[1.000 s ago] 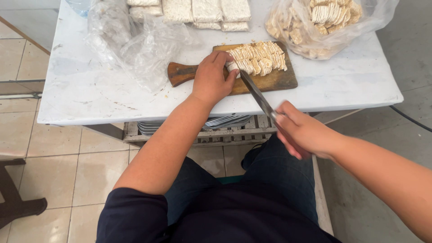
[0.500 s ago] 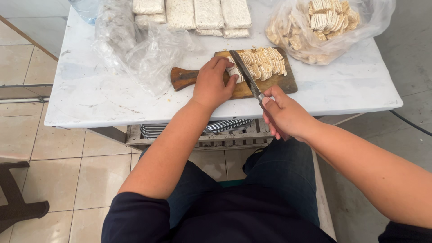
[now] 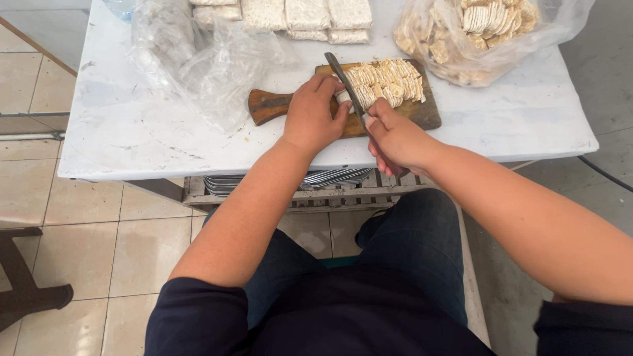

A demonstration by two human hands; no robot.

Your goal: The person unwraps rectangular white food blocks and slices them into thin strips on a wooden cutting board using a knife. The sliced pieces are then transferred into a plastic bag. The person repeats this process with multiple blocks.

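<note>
Right hand [image 3: 395, 138] grips a steel knife [image 3: 346, 86]; left hand [image 3: 313, 115] clasps the pale block's uncut end [image 3: 343, 97] on the brown wooden board [image 3: 270, 105]. Most lies sliced [image 3: 389, 82]; whole blocks [image 3: 306, 13] wait at upper centre.

Pale tempeh block [image 3: 386, 82], mostly cut into thin upright slices, lies on a dark wooden cutting board [image 3: 422, 113]; knife [image 3: 346, 82] blade rests angled across its uncut left end.

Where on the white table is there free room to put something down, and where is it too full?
Free: the table's front left, between crumpled plastic and the near edge; also the front right, beyond the cutting board. Crowded: the back edge, with pale blocks and a filled bag, and the middle, where both hands work.
</note>
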